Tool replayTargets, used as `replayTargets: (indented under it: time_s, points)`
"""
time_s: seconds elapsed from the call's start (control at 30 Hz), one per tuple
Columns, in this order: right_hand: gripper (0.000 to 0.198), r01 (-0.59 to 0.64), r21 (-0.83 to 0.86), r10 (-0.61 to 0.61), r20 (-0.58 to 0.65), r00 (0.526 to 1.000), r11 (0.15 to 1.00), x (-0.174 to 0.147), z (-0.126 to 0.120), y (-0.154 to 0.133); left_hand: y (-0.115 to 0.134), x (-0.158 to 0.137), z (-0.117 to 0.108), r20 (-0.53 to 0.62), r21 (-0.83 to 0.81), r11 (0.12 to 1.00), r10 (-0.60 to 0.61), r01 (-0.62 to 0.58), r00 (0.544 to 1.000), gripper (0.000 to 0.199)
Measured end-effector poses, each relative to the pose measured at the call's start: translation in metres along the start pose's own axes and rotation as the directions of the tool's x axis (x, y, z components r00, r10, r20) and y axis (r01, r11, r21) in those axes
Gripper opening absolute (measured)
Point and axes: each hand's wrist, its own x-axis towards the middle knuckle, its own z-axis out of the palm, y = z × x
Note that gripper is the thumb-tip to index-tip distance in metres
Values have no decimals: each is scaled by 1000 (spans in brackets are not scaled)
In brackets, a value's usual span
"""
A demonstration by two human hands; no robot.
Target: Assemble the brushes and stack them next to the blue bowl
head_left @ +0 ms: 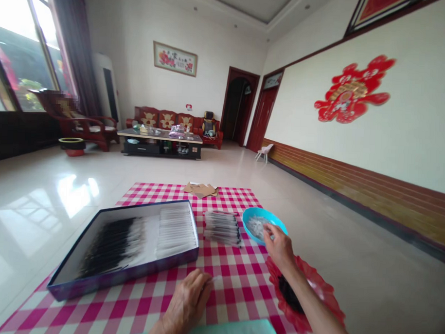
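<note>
The left hand (189, 296) pinches a clear piece (214, 279). The right hand (279, 248) is at the blue bowl (275, 219) of clear bits (256, 226), fingers narrow; their hold, I cannot tell. The box (131, 273) contains dark sticks (112, 241).

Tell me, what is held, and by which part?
The left hand pinches a small pale piece by one end; whether the right hand, at the blue bowl, grips anything cannot be told.

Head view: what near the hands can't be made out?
In the head view:
Left hand: the pale item at its fingertips, too blurred and small to identify.
Right hand: its fingers hide whether they grip anything in the blue bowl.
Red dish: forearm hides part of its dark contents.
Green sheet: cut off by the bottom edge.
</note>
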Motion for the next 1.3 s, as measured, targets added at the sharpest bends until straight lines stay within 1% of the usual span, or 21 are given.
replayTargets:
  time_s: [0.1,0.17,0.23,0.33,0.4,0.47,0.5,0.53,0.57,0.67,0.73,0.9,1.03,1.1,1.17,1.23,1.3]
  points:
    - [26,119,90,-123,42,992,989,-40,23,-36,8,-1,-1,-32,-5,1000,26,-26,999,21]
    - [25,195,185,-211,72,975,963,-69,41,-52,17,0,-5,-45,3,999,47,-47,998,22]
    - [25,217,242,-249,110,962,946,-94,59,-59,24,4,-14,-54,41,998,47,-45,997,23]
    - [28,248,236,-287,149,946,939,-119,79,-55,21,22,-40,-66,173,984,-25,37,997,24]
    - [28,259,225,-298,161,941,939,-125,86,-48,6,44,-63,-65,306,945,-99,115,993,24]
    - [28,256,220,-295,167,941,941,-127,90,-43,-19,69,-83,-28,448,875,-191,184,981,23]
    - [27,252,217,-290,165,943,943,-126,91,-40,-34,81,-91,-12,520,822,-263,230,965,23]
    - [27,248,217,-286,164,944,944,-125,91,-39,-49,93,-96,5,584,763,-345,277,939,23]
    - [27,245,219,-283,161,945,944,-124,92,-38,-65,104,-100,14,603,743,-375,291,927,23]
    - [29,252,237,-293,160,943,938,-121,91,-38,-102,131,-97,34,633,709,-425,310,904,23]
    - [29,256,252,-304,174,937,933,-120,91,-39,-118,142,-89,34,646,693,-444,319,895,23]
    - [28,265,274,-317,166,934,924,-119,91,-39,-136,157,-70,30,665,671,-462,328,886,25]
    - [28,264,278,-321,184,929,924,-119,92,-38,-143,156,-67,26,670,668,-457,324,889,26]
    - [28,254,275,-309,183,933,928,-120,90,-40,-142,154,-69,17,669,673,-438,315,899,26]
    - [28,241,274,-296,182,938,931,-121,88,-43,-133,154,-71,9,663,691,-395,290,919,26]
    - [27,225,283,-284,188,940,932,-121,86,-45,-115,153,-69,22,646,727,-320,231,947,26]
    - [26,195,308,-259,182,949,931,-121,84,-46,-89,151,-60,65,618,775,-222,135,973,26]
